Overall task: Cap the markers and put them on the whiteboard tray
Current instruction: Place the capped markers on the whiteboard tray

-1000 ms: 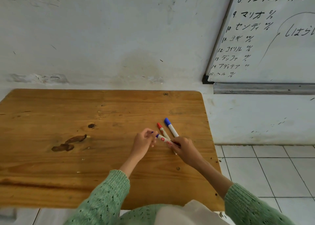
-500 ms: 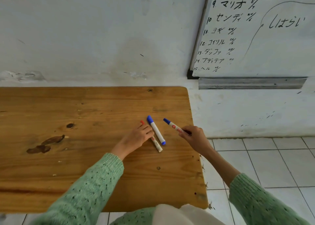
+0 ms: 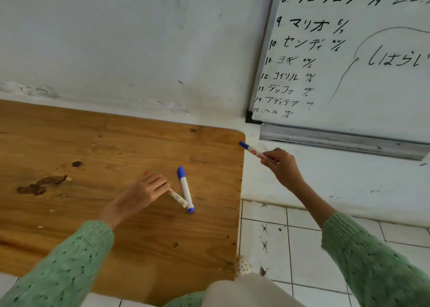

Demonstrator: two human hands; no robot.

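— Wooden worktop [image 3: 116, 148]: left hand [image 3: 144, 191] resting loosely on red marker [image 3: 177, 197], beside blue marker [image 3: 185, 188].

— Right hand [image 3: 280, 164] gripping capped marker [image 3: 252, 150], short of whiteboard tray [image 3: 337, 141]; possible drop from narrow ledge.

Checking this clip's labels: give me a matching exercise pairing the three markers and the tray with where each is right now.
Things:
1. blue marker with white barrel
2. red marker
3. slim blue-capped marker
4. whiteboard tray

Places:
A. under the left hand, on the table
B. held in the right hand, off the table
C. fixed below the whiteboard
D. lying free on the table

Pairs: 1-D, 2-A, 3-B, 4-C
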